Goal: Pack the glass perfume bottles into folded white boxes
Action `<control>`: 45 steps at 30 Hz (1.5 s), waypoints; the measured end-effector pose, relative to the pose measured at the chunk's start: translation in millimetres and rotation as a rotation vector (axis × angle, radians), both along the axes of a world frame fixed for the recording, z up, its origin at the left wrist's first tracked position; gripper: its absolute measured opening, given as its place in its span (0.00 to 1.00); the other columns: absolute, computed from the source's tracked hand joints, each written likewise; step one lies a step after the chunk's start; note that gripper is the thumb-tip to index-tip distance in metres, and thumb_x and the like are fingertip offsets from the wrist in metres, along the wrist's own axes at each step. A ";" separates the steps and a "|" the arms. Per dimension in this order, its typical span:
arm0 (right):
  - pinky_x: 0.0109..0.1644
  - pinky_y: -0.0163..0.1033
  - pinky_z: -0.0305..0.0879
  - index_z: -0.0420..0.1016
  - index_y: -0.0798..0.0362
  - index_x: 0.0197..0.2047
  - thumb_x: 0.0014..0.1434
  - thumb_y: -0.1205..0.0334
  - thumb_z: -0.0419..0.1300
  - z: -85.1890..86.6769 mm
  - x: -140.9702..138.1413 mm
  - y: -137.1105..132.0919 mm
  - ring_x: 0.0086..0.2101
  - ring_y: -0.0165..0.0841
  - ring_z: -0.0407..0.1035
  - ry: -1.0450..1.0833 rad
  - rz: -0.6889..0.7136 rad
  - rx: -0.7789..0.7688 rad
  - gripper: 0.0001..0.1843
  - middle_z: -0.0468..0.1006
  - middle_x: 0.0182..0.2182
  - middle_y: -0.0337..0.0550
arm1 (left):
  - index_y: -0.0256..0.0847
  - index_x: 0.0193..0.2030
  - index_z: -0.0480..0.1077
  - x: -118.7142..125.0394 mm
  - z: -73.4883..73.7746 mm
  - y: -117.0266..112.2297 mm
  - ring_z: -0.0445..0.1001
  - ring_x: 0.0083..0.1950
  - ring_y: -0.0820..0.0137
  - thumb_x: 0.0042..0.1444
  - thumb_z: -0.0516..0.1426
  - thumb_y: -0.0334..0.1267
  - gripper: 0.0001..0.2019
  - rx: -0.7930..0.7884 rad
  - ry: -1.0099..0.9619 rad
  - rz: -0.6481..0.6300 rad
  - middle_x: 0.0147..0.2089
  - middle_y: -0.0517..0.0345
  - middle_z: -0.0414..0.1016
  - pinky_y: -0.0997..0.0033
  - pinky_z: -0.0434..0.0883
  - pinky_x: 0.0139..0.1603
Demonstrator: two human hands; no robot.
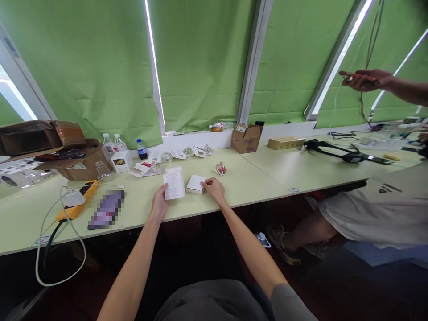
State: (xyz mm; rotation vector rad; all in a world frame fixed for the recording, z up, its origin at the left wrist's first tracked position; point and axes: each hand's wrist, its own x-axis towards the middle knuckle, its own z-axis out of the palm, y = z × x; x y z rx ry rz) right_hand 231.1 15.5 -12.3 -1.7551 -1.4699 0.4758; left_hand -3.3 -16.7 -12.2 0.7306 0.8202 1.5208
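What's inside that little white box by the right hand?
Only the top and front of the white box show, and the right hand touches its edge; anything inside is covered.

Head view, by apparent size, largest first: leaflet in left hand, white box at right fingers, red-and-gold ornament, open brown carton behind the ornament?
1. brown carton
2. leaflet
3. white box
4. ornament

Image size only; the carton ranks first despite standing farther from the camera.

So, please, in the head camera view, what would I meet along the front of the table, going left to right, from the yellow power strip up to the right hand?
Yellow power strip → pixelated phone → left hand → printed paper sheet → small white box → right hand.
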 end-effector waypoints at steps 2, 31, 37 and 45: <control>0.35 0.34 0.59 0.72 0.51 0.39 0.53 0.50 0.61 -0.7 0.4 -0.9 0.38 0.34 0.72 0.022 0.002 0.006 0.15 0.79 0.37 0.41 | 0.36 0.48 0.73 2.6 3.9 6.8 0.73 0.54 0.60 0.54 0.59 0.39 0.15 -0.057 -0.015 -0.055 0.52 0.48 0.75 0.62 0.72 0.53; 0.16 0.30 0.52 0.77 0.57 0.37 0.50 0.50 0.65 0.6 -8.4 21.5 0.17 0.25 0.58 0.617 0.323 -0.192 0.18 0.69 0.19 0.38 | 0.35 0.48 0.71 14.3 -5.7 21.0 0.76 0.48 0.58 0.52 0.60 0.44 0.19 -0.049 0.014 -0.254 0.48 0.46 0.76 0.59 0.72 0.48; 0.16 0.31 0.53 0.76 0.58 0.33 0.50 0.48 0.66 -0.6 -6.5 24.5 0.18 0.25 0.60 0.718 0.376 -0.186 0.19 0.72 0.24 0.43 | 0.37 0.43 0.71 12.6 -9.8 23.2 0.76 0.46 0.61 0.50 0.61 0.45 0.17 0.027 0.029 -0.193 0.45 0.49 0.77 0.64 0.72 0.43; 0.20 0.30 0.60 0.76 0.58 0.34 0.44 0.55 0.70 2.0 -5.5 27.2 0.21 0.25 0.63 0.684 0.516 -0.275 0.18 0.75 0.27 0.45 | 0.38 0.44 0.70 14.7 -8.2 16.1 0.75 0.44 0.62 0.48 0.63 0.47 0.19 0.135 0.151 -0.082 0.44 0.50 0.76 0.64 0.71 0.43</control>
